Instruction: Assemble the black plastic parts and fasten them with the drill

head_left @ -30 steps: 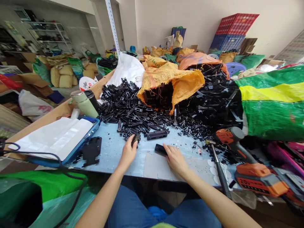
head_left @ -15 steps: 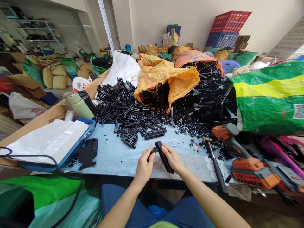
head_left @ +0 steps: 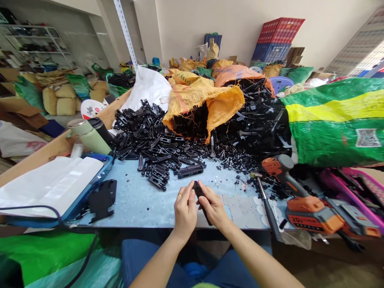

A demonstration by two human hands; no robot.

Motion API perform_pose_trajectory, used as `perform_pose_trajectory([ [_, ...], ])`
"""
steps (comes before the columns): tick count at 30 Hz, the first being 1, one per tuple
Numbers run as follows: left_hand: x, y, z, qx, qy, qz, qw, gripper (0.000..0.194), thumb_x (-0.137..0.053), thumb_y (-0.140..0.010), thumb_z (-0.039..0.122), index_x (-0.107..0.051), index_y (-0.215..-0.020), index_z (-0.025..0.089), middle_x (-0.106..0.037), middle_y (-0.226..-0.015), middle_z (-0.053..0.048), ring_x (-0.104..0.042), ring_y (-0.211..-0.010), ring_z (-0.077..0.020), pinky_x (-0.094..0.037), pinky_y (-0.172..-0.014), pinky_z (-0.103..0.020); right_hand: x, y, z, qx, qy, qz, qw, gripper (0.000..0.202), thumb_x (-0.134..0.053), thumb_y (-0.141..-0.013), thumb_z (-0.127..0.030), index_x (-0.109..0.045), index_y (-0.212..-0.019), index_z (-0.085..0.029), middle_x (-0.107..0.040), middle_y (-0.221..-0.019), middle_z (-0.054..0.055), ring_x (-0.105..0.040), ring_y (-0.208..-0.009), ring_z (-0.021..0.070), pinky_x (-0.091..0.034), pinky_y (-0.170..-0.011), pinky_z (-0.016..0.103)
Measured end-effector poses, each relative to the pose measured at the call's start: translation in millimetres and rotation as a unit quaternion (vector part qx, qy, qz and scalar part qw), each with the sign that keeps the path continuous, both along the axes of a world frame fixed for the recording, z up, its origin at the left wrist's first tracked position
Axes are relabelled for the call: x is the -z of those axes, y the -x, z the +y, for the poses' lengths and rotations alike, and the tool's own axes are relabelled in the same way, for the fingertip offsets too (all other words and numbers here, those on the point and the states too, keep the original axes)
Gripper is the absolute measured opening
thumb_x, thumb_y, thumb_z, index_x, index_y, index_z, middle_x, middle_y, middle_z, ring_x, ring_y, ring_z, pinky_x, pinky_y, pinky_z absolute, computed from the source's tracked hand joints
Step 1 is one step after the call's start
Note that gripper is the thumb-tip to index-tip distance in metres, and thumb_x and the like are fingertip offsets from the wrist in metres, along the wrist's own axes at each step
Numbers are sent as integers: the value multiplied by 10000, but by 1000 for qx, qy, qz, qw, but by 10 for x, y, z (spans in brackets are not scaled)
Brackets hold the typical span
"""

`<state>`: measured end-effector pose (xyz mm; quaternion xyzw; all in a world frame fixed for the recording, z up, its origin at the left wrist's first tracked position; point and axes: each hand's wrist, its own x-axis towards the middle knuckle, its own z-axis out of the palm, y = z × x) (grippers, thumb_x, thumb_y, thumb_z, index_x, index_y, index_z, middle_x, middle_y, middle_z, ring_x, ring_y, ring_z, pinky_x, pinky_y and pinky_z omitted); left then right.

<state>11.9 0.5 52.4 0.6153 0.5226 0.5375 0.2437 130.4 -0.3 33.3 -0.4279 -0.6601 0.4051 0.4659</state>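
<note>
My right hand (head_left: 212,205) is wrapped round a long black plastic part (head_left: 201,197), which tilts down toward the table's front edge. Close against its upper end is my left hand (head_left: 185,206), fingers pinched together; whatever they hold is hidden. Beyond both hands, a small stack of black parts (head_left: 190,171) lies on the blue table (head_left: 135,204). Behind it spreads a heap of black plastic links (head_left: 144,136), with loose screws (head_left: 231,158) to its right.
An orange cordless drill (head_left: 312,214) and a hammer (head_left: 268,208) lie at the right. An open orange sack (head_left: 192,94) and a green sack (head_left: 336,140) stand behind. At the left are a blue tray (head_left: 102,176), a black plate (head_left: 102,199) and a green flask (head_left: 90,136).
My hands have come closer together round the black part. The small dark piece in my left hand is now hidden. The view has shifted slightly to the right.
</note>
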Motion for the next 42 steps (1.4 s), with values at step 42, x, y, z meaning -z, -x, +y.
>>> perform_pose_trajectory([
  [42,331,278,165,219,76,435,870,311,-487,-864,223,-520,-1169,170,-587,-980,-84,-540,-928,-225,-418,-830,-362,-275,-876,927,116,53,-439,890,220,-467,-837,-325,-519,-1005,-192,-606,-860,35,-566,-770,171,-398,-669,245],
])
